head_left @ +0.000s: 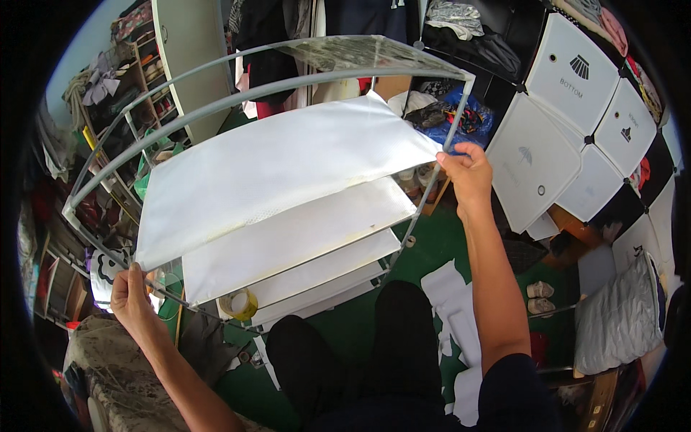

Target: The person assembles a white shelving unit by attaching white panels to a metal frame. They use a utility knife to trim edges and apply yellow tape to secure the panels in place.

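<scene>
Over grey metal shelf rack [237, 101], both hands hold a white fabric sheet [281, 165].
Left hand [133, 295] and right hand [468, 173] fingers clamped on its corners.

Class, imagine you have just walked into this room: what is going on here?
A person stands over a metal shelf rack and holds a white sheet spread across its top tier. The left hand grips the sheet's near left corner, and the right hand pinches its right corner by the rack's post. White liners already lie on the lower shelves. A roll of yellow tape sits low at the rack's front.
</scene>
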A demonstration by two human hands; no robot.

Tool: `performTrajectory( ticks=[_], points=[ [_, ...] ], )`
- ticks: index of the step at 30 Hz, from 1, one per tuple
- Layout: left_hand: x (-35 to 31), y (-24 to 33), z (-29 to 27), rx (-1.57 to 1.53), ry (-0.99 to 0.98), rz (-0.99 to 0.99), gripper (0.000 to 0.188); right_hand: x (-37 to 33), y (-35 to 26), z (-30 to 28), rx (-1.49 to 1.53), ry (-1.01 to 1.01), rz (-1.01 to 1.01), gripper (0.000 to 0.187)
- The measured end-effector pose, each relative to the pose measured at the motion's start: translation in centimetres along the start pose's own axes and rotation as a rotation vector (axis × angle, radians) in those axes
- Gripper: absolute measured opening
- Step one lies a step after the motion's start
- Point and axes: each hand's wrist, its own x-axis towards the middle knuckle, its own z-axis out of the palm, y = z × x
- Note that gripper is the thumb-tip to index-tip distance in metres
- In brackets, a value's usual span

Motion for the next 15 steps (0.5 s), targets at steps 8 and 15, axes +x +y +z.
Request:
performTrajectory(
  ticks=[8,15],
  points=[
    [0.3,-1.0,0.0,0.013,0.020,-0.001,0.033,1.3,0.8,-0.2,-0.016,-0.054,0.034,0.035],
    [0.2,0.0,-0.8,0.068,-0.033,-0.016,0.034,1.4,0.9,0.8,0.043,-0.060,0.018,0.030]
  ],
)
